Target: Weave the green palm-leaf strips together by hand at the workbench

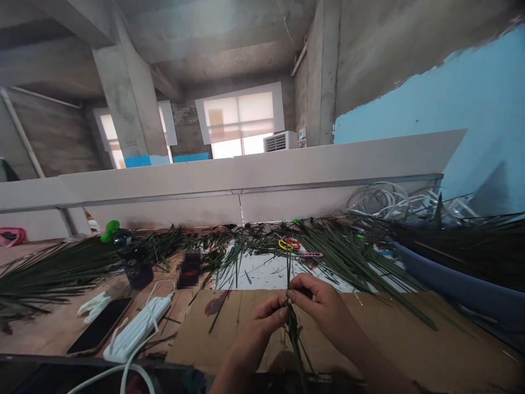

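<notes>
Between my two hands is a bundle of green leaf strips (pixel 293 334), its lower end hanging toward the table's front edge and thin strips sticking up above my fingers. My left hand (pixel 264 320) pinches it from the left with thumb and forefinger. Slightly higher, my right hand (pixel 314 298) pinches it from the right, its fingers closed. Exactly how the strips cross at my fingertips is too small to tell. Below both hands lies a flat piece of cardboard (pixel 229 334). Beyond them are scissors with yellow and red handles (pixel 288 244) and a pink-handled tool (pixel 312 254).
Long green leaves (pixel 348 251) spread at right, beside a blue basin (pixel 422 268) full of leaves. At left are a dark bottle (pixel 134 262), a phone (pixel 100 326), a white power strip (pixel 139 328) with a cable, and more palm leaves (pixel 53 268). A low partition (pixel 262 169) stands behind.
</notes>
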Motion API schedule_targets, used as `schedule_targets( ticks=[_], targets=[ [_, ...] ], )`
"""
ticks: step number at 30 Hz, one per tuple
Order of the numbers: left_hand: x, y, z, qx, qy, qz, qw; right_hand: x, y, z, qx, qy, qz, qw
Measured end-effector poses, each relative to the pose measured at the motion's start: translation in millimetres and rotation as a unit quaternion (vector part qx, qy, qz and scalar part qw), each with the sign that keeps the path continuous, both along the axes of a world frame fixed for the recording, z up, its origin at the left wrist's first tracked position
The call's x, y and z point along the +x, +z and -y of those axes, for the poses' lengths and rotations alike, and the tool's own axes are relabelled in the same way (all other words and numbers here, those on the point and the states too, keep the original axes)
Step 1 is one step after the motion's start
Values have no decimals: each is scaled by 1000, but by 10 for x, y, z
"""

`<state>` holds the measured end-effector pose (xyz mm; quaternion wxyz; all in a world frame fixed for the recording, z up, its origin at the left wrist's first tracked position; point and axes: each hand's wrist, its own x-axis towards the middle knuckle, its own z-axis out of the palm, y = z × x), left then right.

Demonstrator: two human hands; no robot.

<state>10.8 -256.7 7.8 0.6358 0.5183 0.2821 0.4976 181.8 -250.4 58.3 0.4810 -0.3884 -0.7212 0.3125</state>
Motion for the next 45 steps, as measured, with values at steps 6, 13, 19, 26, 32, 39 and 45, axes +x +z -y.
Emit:
schedule_targets(
  ticks=[6, 13, 19, 26, 32, 39, 45],
  targets=[
    [-28, -19, 2, 16, -3, -26, 1000, -30, -5, -34, -20, 5, -23, 1000],
    [47, -13, -65, -27, 11, 94, 995, 12, -67, -62, -45, 24, -68, 996],
    [8, -30, -183, -61, 153, 194, 967, 99, -380, 31, -163, 52, -83, 982],
    [6, -9, -160, -55, 203, 196, 958, 132, -669, 217, -240, 136, -121, 954],
    [-12, -38, -207, -62, 216, 197, 954, 137, -713, 242, -230, 94, -107, 963],
    [-45, -85, -225, -78, 215, 193, 954, 181, -692, 254, -218, 98, -65, 969],
    [-248, -33, -396, -93, 193, 111, 970, 400, -537, -73, -111, 15, 56, 992]
  ],
)
